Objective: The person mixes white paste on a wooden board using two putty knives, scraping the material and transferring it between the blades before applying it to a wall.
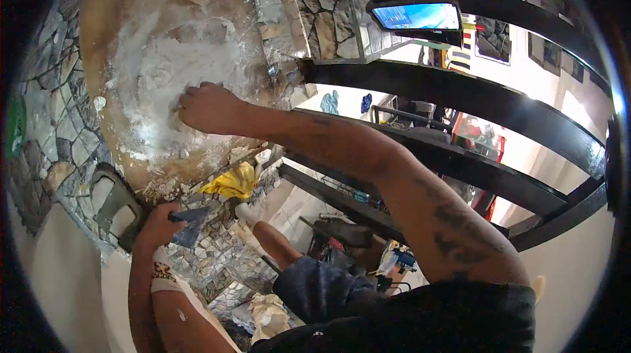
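My right hand (209, 108) is over a brown board (98, 37), in white powdery plaster (174, 57) spread across its middle. Its fingers are curled closed, and anything inside them is hidden. Lower down, beside the board's near edge, my left hand (158, 225) grips a dark blue scraper (190, 227) with a flat blade. The blade points right, above the stone-patterned floor. White residue is smeared on the board out to its edges, with crumbs near its lower corner.
A grey-green plastic stool or frame (117, 208) stands left of my left hand. Yellow crumpled plastic (233, 181) lies below the board. Black railing bars (453, 90) run along the right, with a lit phone (417, 16) at the top. Bags (269, 317) sit near my legs.
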Demonstrator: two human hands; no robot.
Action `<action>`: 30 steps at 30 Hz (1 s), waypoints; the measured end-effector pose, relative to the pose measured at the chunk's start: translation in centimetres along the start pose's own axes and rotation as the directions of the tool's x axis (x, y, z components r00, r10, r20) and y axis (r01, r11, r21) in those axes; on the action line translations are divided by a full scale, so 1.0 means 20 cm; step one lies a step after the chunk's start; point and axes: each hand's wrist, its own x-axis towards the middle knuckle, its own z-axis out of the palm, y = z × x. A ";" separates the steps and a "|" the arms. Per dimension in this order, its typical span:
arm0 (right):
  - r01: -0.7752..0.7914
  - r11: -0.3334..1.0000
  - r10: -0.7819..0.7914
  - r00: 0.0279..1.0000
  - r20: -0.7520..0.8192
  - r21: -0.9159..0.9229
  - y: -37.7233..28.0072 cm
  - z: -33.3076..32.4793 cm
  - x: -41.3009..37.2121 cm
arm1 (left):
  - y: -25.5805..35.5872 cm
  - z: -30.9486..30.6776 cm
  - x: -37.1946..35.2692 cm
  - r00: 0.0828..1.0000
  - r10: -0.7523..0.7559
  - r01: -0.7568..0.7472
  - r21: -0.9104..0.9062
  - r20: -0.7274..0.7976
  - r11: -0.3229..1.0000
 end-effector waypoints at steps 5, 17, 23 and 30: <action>0.003 1.000 -0.008 0.977 0.214 0.027 -0.05 -0.02 -0.06 | -0.03 -0.01 -0.01 1.000 -0.017 0.017 -0.012 0.003 1.000; -0.453 0.858 0.465 0.885 0.009 0.240 0.27 -0.27 -0.11 | 0.02 -0.03 0.00 0.989 -0.129 0.128 0.007 0.078 0.992; -0.620 0.475 0.809 0.586 -0.034 0.624 0.39 -0.17 -0.36 | 0.07 -0.06 0.03 0.934 -0.278 0.266 0.080 0.227 0.961; -0.661 0.184 0.943 0.328 0.059 0.727 0.40 0.14 -0.65 | 0.03 -0.03 0.03 0.970 -0.186 0.172 0.100 0.154 0.980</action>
